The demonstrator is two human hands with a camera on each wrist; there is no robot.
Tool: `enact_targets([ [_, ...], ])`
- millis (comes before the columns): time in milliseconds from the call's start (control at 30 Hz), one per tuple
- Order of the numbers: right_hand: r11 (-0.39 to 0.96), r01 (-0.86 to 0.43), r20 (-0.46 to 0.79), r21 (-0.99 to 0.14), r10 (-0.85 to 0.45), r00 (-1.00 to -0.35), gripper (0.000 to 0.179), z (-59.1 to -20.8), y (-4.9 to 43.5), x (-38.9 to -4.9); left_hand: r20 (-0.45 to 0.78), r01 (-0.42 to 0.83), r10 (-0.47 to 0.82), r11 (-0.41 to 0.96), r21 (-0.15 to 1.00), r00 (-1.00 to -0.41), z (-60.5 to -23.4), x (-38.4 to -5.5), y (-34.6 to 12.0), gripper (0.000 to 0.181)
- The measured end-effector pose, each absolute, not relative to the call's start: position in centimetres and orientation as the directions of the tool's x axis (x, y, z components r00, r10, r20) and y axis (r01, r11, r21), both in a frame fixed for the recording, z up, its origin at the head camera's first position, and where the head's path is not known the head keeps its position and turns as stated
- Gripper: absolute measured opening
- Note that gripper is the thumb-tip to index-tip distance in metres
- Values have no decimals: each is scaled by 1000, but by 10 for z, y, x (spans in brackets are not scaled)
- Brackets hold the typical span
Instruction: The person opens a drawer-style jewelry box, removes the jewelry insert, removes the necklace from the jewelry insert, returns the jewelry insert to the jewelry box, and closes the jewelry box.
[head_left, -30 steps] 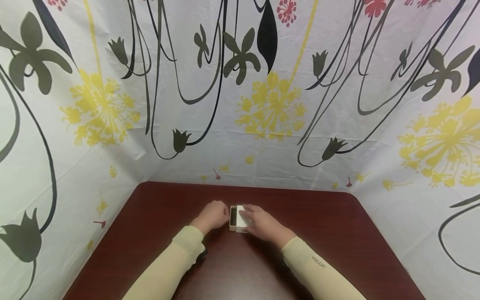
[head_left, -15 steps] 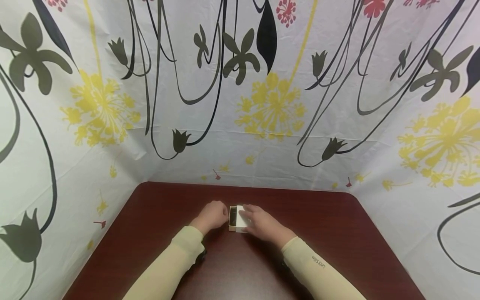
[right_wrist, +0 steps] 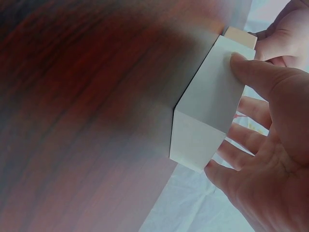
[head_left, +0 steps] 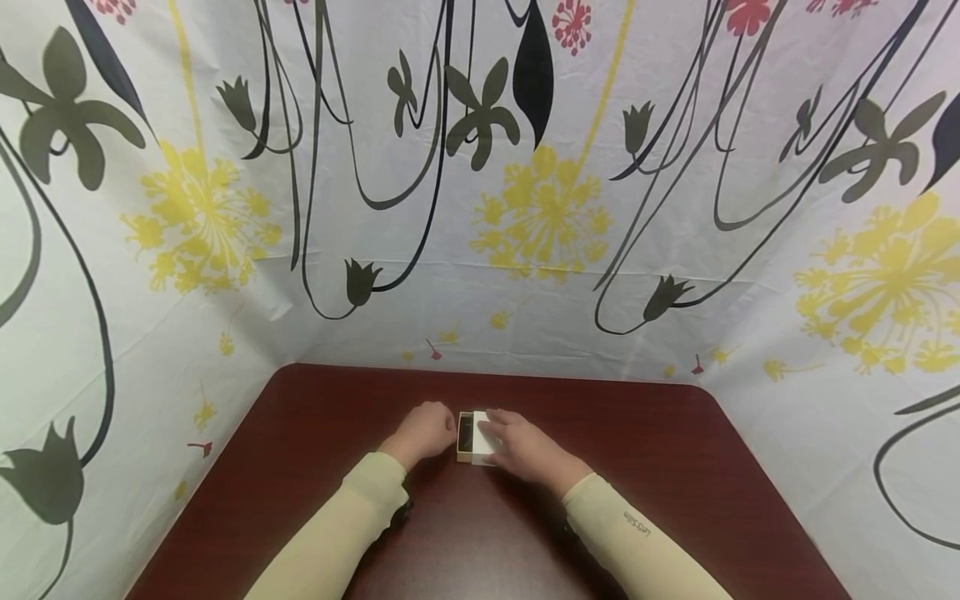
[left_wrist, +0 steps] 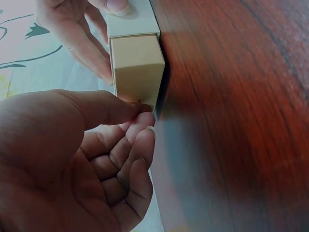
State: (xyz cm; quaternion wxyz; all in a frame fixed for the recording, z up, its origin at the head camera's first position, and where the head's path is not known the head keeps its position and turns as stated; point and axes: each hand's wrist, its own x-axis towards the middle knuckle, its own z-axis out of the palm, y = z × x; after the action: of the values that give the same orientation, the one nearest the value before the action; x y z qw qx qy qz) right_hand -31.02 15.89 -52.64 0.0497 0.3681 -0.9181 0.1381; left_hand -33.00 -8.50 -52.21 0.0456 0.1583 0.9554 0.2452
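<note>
A small white box sleeve [head_left: 482, 456] lies on the table, and its tan inner drawer [head_left: 464, 457] sticks partly out on the left, dark inside. My left hand [head_left: 427, 429] is at the drawer's outer end. In the left wrist view, its thumb and index finger pinch something tiny at the drawer's [left_wrist: 137, 55] end face, mostly hidden by the fingertips; the other fingers curl. Around the sleeve [right_wrist: 205, 94] in the right wrist view is my right hand [right_wrist: 285, 125], thumb on one face and fingers along the opposite side.
The dark red wooden table [head_left: 345, 392] carries the box near its far middle. Behind and at both sides hangs a white flowered cloth [head_left: 420, 242]. Both forearms wear pale yellow sleeves [head_left: 322, 533].
The drawer's end and the left hand have shifted very slightly left. The right hand keeps its place on the sleeve.
</note>
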Motion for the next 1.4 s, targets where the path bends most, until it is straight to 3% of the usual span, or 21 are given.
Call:
enact_targets([
  [1400,671,-714,220,-198,-680,-700,60,-525,161,-309,-4,286,325,839,462,-946,-513,-326,-90,41],
])
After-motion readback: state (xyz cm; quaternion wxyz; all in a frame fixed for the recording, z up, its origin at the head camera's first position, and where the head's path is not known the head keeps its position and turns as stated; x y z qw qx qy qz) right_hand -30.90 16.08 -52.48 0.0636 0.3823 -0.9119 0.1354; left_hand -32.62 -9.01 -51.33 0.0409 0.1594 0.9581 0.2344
